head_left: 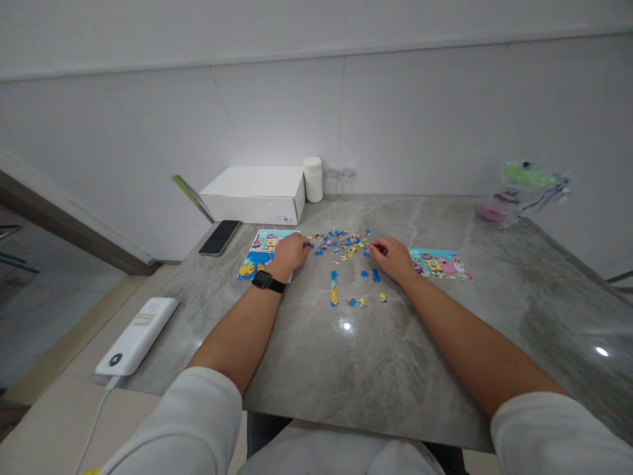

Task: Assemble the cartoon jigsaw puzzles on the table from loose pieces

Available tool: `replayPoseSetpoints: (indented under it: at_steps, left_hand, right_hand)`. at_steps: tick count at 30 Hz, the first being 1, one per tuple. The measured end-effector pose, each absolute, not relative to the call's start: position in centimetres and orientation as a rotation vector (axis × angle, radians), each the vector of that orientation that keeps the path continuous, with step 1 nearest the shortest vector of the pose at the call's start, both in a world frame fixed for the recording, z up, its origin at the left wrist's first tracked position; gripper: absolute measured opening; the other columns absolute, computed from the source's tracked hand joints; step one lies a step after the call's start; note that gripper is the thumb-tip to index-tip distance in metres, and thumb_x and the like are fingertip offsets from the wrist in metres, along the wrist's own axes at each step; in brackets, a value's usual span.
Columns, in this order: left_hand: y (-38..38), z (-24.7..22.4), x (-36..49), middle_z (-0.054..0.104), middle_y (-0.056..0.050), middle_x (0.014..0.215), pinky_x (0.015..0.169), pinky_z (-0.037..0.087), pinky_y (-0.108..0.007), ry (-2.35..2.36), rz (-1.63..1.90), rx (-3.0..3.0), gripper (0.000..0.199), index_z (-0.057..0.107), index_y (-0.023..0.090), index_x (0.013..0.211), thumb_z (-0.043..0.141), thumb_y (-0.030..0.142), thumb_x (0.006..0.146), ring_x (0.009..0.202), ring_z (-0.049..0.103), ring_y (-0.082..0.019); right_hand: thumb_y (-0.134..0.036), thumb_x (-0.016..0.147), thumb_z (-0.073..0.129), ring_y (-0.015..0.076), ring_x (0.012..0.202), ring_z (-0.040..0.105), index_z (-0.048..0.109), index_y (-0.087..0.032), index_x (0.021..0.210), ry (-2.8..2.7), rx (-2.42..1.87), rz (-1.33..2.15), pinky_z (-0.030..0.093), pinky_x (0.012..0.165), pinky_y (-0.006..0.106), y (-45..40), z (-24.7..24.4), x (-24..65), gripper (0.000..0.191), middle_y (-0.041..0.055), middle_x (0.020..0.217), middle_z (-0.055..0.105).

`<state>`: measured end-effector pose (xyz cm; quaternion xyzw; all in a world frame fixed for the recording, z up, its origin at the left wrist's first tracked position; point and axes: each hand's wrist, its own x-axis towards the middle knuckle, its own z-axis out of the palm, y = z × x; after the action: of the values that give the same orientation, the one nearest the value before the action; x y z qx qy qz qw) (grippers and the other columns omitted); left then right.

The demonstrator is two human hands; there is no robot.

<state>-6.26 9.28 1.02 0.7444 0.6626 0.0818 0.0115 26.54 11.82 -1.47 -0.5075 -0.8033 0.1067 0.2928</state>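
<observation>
A loose heap of small jigsaw puzzle pieces (346, 243), mostly blue and yellow, lies mid-table between my hands. At its left edge is my left hand (293, 252), fingers pinched with a bit of blue puzzle piece (311, 245) at the tips; a black watch (268, 281) is on that wrist. My right hand (393, 256) is at the heap's right edge, fingers curled together, and what they hold is too small to make out. Nearer me stands a joined strip of puzzle pieces (334, 289), blue above and yellow below. Several single pieces (362, 303) lie to its right.
Picture cards (262, 254) lie partly under my left forearm, another picture card (442, 264) beside my right wrist. Behind are a white box (254, 194), a white bottle (313, 179) and two glass jars (347, 183). A phone (220, 237), white power bank (138, 335) and plastic bag (519, 194) flank them.
</observation>
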Motion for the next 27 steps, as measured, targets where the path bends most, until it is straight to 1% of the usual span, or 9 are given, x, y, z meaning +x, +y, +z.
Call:
replayPoseSetpoints:
  at_steps: [10,17,20,23,27]
  left_hand:
    - [9.7,0.3,-6.5,0.073,-0.010,0.111,0.087,0.052,-0.032,2.077,0.310,2.303,0.026,0.079,0.022,0.109,0.061,0.034,0.095,0.101,0.068,-0.024]
    - [9.5,0.5,-6.6,0.073,-0.011,0.109,0.086,0.051,-0.034,2.109,0.308,2.297,0.026,0.077,0.021,0.102,0.062,0.041,0.096,0.101,0.068,-0.026]
    - [9.6,0.7,-7.0,0.073,-0.012,0.112,0.088,0.051,-0.035,2.130,0.346,2.298,0.026,0.076,0.020,0.106,0.058,0.037,0.099,0.104,0.068,-0.027]
    - [9.6,0.9,-7.3,0.073,-0.012,0.117,0.093,0.051,-0.035,2.122,0.416,2.311,0.027,0.076,0.020,0.115,0.055,0.029,0.100,0.108,0.067,-0.026]
    - [9.5,0.8,-7.0,0.072,-0.010,0.119,0.094,0.051,-0.034,2.040,0.415,2.375,0.029,0.078,0.022,0.119,0.057,0.029,0.100,0.108,0.067,-0.025]
  right_hand:
    - [-0.037,0.098,0.049,0.0216,0.090,0.064,0.074,-0.019,0.100,-2.158,-1.403,0.298,0.047,0.086,0.031,11.4,-0.9,26.3,0.030,0.0092,0.100,0.074]
    - [-0.037,0.098,0.050,0.0209,0.088,0.064,0.074,-0.018,0.099,-2.160,-1.344,0.289,0.047,0.084,0.030,11.5,-1.1,26.4,0.030,0.0082,0.097,0.074]
    - [-0.037,0.098,0.050,0.0213,0.088,0.064,0.074,-0.019,0.098,-2.159,-1.361,0.291,0.047,0.084,0.031,11.5,-1.1,26.5,0.030,0.0088,0.099,0.075]
    - [-0.037,0.098,0.051,0.0216,0.088,0.064,0.075,-0.019,0.097,-2.156,-1.346,0.282,0.046,0.083,0.031,11.6,-1.3,26.5,0.030,0.0091,0.098,0.075]
    - [-0.035,0.097,0.053,0.0215,0.084,0.064,0.075,-0.020,0.093,-2.126,-1.287,0.272,0.046,0.079,0.032,11.9,-1.8,26.6,0.027,0.0082,0.093,0.074]
